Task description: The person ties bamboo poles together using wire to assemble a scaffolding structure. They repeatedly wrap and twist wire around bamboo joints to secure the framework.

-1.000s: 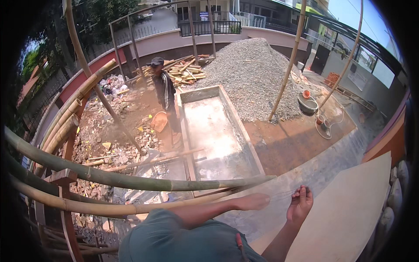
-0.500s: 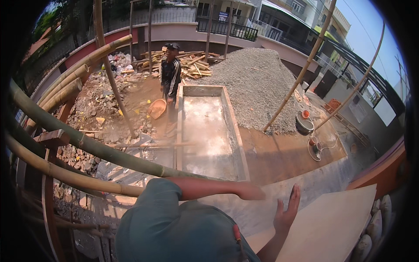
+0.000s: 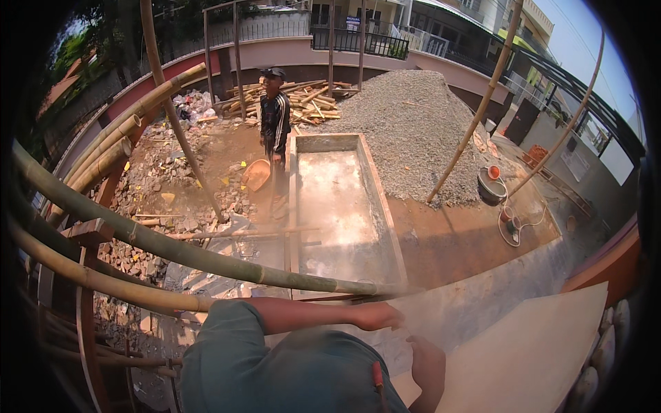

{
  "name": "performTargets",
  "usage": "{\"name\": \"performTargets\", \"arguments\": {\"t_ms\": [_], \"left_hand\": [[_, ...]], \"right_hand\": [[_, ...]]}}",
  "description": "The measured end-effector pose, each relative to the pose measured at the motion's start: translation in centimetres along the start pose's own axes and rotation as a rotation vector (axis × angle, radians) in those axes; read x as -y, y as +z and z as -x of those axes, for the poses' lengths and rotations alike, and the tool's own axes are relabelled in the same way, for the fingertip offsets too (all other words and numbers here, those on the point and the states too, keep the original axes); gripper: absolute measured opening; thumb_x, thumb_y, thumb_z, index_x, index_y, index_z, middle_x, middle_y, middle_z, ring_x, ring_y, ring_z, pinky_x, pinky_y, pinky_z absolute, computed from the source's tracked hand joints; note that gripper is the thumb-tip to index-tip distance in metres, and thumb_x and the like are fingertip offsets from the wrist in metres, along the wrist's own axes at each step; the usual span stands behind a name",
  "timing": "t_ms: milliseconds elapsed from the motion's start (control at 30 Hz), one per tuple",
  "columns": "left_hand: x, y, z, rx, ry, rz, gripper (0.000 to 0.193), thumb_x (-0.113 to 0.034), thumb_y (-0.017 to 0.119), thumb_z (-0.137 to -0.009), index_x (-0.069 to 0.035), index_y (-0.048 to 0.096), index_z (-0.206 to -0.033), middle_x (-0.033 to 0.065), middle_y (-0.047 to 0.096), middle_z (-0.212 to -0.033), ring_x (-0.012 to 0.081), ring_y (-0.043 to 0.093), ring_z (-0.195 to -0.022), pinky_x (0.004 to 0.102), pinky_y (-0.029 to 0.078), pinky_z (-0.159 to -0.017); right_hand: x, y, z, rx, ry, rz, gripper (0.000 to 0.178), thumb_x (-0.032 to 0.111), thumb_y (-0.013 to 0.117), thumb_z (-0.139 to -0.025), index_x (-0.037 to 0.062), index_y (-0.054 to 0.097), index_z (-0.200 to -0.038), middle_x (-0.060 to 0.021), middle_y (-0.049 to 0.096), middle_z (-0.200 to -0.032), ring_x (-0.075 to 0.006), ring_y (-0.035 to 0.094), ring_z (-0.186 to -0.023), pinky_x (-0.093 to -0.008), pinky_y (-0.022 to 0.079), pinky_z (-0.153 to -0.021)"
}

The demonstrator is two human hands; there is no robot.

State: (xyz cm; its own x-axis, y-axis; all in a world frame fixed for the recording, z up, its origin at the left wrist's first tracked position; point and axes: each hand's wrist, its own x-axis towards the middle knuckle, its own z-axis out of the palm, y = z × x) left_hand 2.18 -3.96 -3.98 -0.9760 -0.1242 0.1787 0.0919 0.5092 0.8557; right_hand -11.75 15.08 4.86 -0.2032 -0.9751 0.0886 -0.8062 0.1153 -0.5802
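My left forearm crosses in front of my green shirt, and my left hand (image 3: 377,316) hangs over the concrete ground, its fingers smeared by motion. Just right of it and nearer to me, my right hand (image 3: 427,359) is bent at the wrist with its back showing; most of its fingers are hidden. The two hands are apart, and no object shows between them. A pale flat board (image 3: 516,344) lies beside and beneath my right hand. A tool with a red handle (image 3: 376,374) is at the front of my shirt.
Thick bamboo poles (image 3: 206,249) cross at left. Below lie a rectangular concrete-walled pit (image 3: 396,255), a gravel heap (image 3: 413,131) and rubble (image 3: 144,199). A person in black (image 3: 274,117) stands by an orange basin (image 3: 257,175). Whitish sacks (image 3: 585,387) line the right edge.
My left hand has moved left and slightly down. My right hand, raised with fingers stretched before, has dropped and bent inward. The view has shifted a little.
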Motion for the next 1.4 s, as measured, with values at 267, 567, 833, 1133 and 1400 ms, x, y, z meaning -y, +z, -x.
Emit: {"name": "performTargets", "arguments": {"t_ms": [267,567,833,1133,1400], "left_hand": [[-0.9,-4.5,-2.0,-0.016,0.212,0.118,0.029,-0.026,0.05,-0.103,-0.003,0.062,-0.09,0.0121,0.065,-0.078,0.0305,0.063,-0.073,0.041,0.048,-0.069],[-0.7,-3.1,-1.2,-0.098,-0.037,0.106,0.032,-0.028,0.053,-0.102,-0.002,0.063,-0.086,0.0099,0.065,-0.078,0.0242,0.063,-0.075,0.0363,0.048,-0.073],[0.2,-0.9,-0.7,-0.156,-0.027,0.223,0.027,-0.023,0.055,-0.1,-0.002,0.064,-0.088,0.0084,0.063,-0.077,0.0171,0.057,-0.073,0.0325,0.046,-0.071],[0.4,0.0,1.3,-0.034,0.027,0.337,0.035,-0.031,0.054,-0.102,-0.001,0.063,-0.087,0.0043,0.061,-0.075,0.0153,0.055,-0.073,0.032,0.046,-0.072],[2.3,-1.2,1.8,-0.078,-0.35,0.452,0.038,-0.035,0.052,-0.102,-0.003,0.062,-0.084,0.0017,0.056,-0.071,0.0103,0.049,-0.068,0.0292,0.042,-0.064]], "right_hand": [[1.8,0.3,-0.4,0.118,0.054,-0.219,0.016,0.011,0.057,-0.096,0.0,0.068,-0.099,-0.0165,0.066,-0.078,-0.0305,0.064,-0.065,-0.0383,0.048,-0.062],[0.8,2.4,-0.4,0.224,0.009,-0.305,0.018,0.014,0.056,-0.097,0.001,0.063,-0.087,-0.0168,0.057,-0.069,-0.0283,0.058,-0.061,-0.033,0.045,-0.06],[-3.2,5.7,-0.7,0.071,0.047,0.044,0.017,0.017,0.051,-0.099,0.0044,0.061,-0.092,-0.0213,0.066,-0.084,-0.0406,0.064,-0.079,-0.047,0.048,-0.068],[-3.7,4.1,-1.0,-0.197,0.275,-0.189,0.02,0.012,0.051,-0.1,0.001,0.065,-0.091,-0.0077,0.047,-0.059,-0.0147,0.043,-0.053,-0.0314,0.038,-0.053],[2.1,5.0,0.6,0.029,0.103,-0.419,0.021,0.016,0.051,-0.101,0.0022,0.066,-0.095,-0.0035,0.043,-0.06,-0.0115,0.043,-0.056,-0.0285,0.038,-0.055]]}}
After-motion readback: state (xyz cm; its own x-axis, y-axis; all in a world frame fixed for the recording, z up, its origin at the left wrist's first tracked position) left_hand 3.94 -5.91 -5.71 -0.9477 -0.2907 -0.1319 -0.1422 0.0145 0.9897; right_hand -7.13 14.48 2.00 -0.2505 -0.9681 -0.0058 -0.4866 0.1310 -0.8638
